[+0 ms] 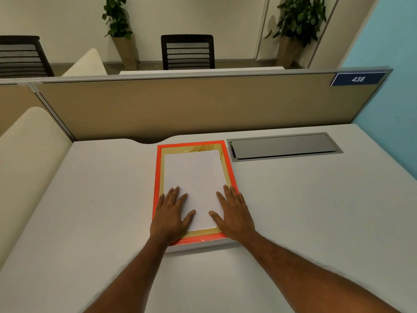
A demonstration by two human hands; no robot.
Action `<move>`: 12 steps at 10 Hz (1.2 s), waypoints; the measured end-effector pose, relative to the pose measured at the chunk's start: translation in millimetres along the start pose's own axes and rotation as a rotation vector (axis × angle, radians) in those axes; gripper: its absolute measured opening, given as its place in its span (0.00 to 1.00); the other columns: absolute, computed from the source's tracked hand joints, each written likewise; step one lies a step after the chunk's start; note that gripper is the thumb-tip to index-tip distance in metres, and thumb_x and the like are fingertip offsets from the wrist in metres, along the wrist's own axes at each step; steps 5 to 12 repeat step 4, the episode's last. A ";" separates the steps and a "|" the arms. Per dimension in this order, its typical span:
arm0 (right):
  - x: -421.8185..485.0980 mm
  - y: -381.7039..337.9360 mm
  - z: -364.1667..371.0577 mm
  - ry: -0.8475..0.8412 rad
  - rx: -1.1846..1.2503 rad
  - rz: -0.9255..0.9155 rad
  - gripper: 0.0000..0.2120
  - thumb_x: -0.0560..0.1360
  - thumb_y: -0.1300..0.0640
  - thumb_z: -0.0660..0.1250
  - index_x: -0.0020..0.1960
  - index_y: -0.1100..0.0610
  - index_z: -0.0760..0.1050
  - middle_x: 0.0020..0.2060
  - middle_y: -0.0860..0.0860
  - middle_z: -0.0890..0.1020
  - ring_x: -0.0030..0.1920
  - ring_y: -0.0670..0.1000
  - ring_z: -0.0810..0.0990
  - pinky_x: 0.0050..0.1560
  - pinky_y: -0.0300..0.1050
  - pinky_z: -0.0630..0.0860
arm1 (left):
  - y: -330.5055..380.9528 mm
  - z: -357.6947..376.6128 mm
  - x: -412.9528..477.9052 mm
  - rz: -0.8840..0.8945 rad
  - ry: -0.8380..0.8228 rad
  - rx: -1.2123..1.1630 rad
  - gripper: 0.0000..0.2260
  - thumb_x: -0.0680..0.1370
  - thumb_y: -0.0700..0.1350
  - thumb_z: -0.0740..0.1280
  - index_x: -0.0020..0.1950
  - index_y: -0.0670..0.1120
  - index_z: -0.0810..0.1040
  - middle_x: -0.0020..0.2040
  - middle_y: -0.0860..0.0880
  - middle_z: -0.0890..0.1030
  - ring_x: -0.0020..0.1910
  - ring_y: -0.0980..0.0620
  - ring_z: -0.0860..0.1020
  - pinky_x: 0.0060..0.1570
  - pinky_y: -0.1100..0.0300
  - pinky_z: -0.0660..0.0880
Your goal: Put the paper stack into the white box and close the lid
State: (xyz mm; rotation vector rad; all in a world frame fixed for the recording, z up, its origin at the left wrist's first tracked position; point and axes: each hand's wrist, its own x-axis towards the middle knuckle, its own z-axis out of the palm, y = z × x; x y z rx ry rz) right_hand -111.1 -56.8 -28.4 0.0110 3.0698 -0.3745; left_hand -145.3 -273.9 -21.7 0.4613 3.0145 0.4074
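Centre of frame: paper stack [194, 184] lies atop orange-rimmed box [155, 184] on surface [90, 199]. Left hand [170, 214] and right hand [233, 213] pressed flat, grip open (apparently steadying sheets). Whether lid is shut: unclear.

A pale grey office desk [304, 211] fills the frame, bounded at 12 o'clock by a tan partition. At its centre lies a flat box [230, 175] with an orange-red border and gold inner margin, its white side wall visible along the near edge. A white paper stack [194, 177] rests on top of it. Just beside the box at 2 o'clock, a grey metal cable hatch [283, 146] sits recessed in the desktop.
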 end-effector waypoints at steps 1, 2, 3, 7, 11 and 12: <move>-8.0 1.2 -6.6 -0.005 -0.009 0.015 0.39 0.74 0.30 0.46 0.79 0.49 0.49 0.80 0.52 0.49 0.80 0.54 0.46 0.74 0.50 0.35 | 6.6 -6.1 -4.0 -0.048 -0.013 -0.008 0.40 0.72 0.73 0.43 0.79 0.53 0.54 0.81 0.50 0.48 0.79 0.49 0.46 0.77 0.46 0.43; -27.2 8.9 -18.0 -0.005 -0.031 0.009 0.39 0.74 0.30 0.44 0.79 0.50 0.49 0.80 0.53 0.50 0.80 0.54 0.46 0.76 0.52 0.37 | 24.9 -11.5 -16.0 -0.051 -0.030 -0.004 0.43 0.70 0.75 0.41 0.79 0.53 0.53 0.81 0.50 0.47 0.79 0.48 0.45 0.77 0.44 0.43; -36.0 22.2 -28.3 0.009 -0.056 0.012 0.41 0.73 0.29 0.40 0.79 0.50 0.48 0.80 0.53 0.49 0.80 0.55 0.45 0.75 0.52 0.36 | 37.6 -13.4 -21.5 -0.030 -0.029 -0.035 0.43 0.70 0.76 0.41 0.79 0.52 0.55 0.81 0.50 0.48 0.79 0.48 0.44 0.77 0.43 0.43; -43.9 38.6 -37.6 0.030 -0.084 0.022 0.41 0.72 0.29 0.39 0.79 0.50 0.47 0.80 0.52 0.47 0.79 0.55 0.44 0.75 0.53 0.34 | 49.6 -11.4 -22.9 -0.002 -0.014 -0.013 0.44 0.69 0.76 0.40 0.79 0.53 0.55 0.81 0.50 0.48 0.79 0.48 0.44 0.77 0.43 0.43; -43.9 38.6 -37.6 0.030 -0.084 0.022 0.41 0.72 0.29 0.39 0.79 0.50 0.47 0.80 0.52 0.47 0.79 0.55 0.44 0.75 0.53 0.34 | 49.6 -11.4 -22.9 -0.002 -0.014 -0.013 0.44 0.69 0.76 0.40 0.79 0.53 0.55 0.81 0.50 0.48 0.79 0.48 0.44 0.77 0.43 0.43; -43.9 38.6 -37.6 0.030 -0.084 0.022 0.41 0.72 0.29 0.39 0.79 0.50 0.47 0.80 0.52 0.47 0.79 0.55 0.44 0.75 0.53 0.34 | 49.6 -11.4 -22.9 -0.002 -0.014 -0.013 0.44 0.69 0.76 0.40 0.79 0.53 0.55 0.81 0.50 0.48 0.79 0.48 0.44 0.77 0.43 0.43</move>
